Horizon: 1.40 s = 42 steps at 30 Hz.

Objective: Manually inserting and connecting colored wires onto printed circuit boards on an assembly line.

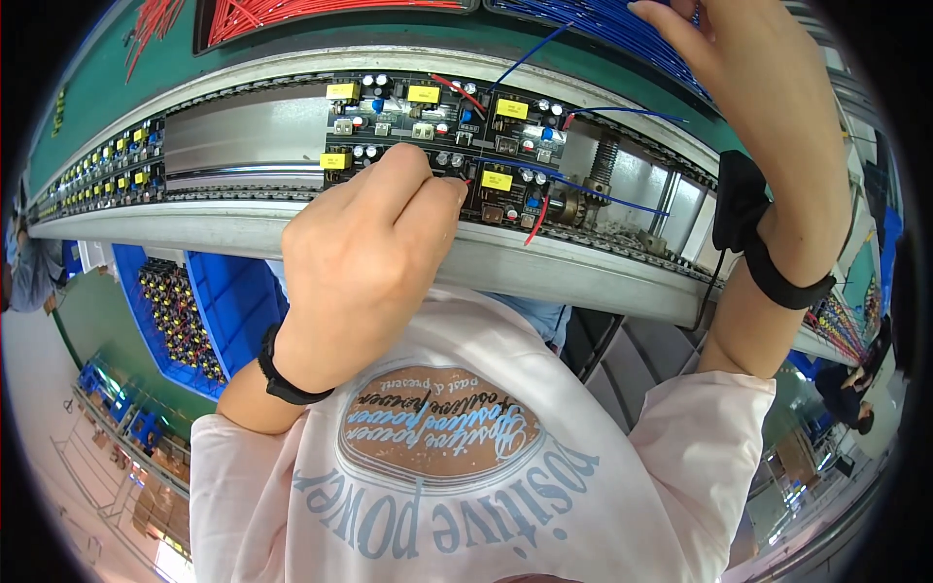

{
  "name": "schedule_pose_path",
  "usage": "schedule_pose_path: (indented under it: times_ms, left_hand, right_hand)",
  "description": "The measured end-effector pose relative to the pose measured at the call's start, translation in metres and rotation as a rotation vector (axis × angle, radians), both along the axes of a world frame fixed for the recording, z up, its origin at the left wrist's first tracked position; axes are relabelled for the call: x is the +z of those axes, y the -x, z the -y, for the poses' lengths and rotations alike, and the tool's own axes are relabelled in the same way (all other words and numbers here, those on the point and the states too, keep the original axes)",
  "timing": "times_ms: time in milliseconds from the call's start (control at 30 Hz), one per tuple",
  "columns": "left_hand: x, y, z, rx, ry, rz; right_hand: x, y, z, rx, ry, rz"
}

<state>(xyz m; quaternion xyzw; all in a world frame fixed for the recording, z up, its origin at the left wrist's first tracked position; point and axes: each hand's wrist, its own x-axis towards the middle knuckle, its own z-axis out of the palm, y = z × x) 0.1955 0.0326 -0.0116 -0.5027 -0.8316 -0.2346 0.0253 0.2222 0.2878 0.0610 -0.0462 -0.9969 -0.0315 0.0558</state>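
My left hand (374, 243) is over the near row of black circuit boards (457, 160). Its thumb and forefinger are pinched together beside a short bit of red wire; what lies between the fingertips is hidden. The boards carry yellow block parts (497, 181), blue round parts and silver cylinders. Blue wires (622, 199) and red wires (536, 222) stick out from the boards on the right. Up at the right, my right hand (724, 49) is beside a tray of blue wires (593, 24), its visible fingers apart and partly cut off by the picture's upper edge.
A metal-railed chain conveyor (544, 257) crosses in front of me, with more boards (107, 170) far left. Red wires (311, 12) fill a tray behind it. A blue bin (233, 311) at lower left holds finished-looking boards. A black strapped device (741, 209) is on my right forearm.
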Motion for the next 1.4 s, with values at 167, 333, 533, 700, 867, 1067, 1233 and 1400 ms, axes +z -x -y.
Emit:
schedule_pose_path:
  times_ms: [167,333,533,700,867,1067,1233,1400]
  left_hand:
    - [0.008,0.009,0.007,0.015,0.025,0.052]
    - [0.01,0.01,0.005,0.01,0.039,0.055]
    - [0.013,0.011,0.006,-0.026,0.063,0.045]
    - [0.019,0.01,0.01,0.045,-0.061,0.219]
    - [0.032,0.015,0.016,0.088,-0.222,0.481]
    - [0.032,0.02,0.02,0.095,-0.329,0.664]
    - [0.032,0.019,0.016,0.04,-0.461,0.745]
    - [0.038,0.016,0.02,-0.031,-0.583,0.978]
  right_hand:
    - [-0.02,0.015,-0.009,0.119,-0.033,-0.073]
    - [-0.01,0.021,0.003,-0.037,0.003,0.042]
    - [-0.014,0.022,-0.006,0.001,0.057,-0.046]
    - [0.001,0.016,0.004,-0.076,0.035,0.039]
    - [0.007,0.008,0.01,-0.028,-0.011,-0.121]
    - [0.013,0.0,0.021,0.167,0.294,-0.068]
    - [0.016,-0.012,0.028,0.315,0.539,-0.016]
    - [0.012,-0.017,0.037,0.487,0.797,0.034]
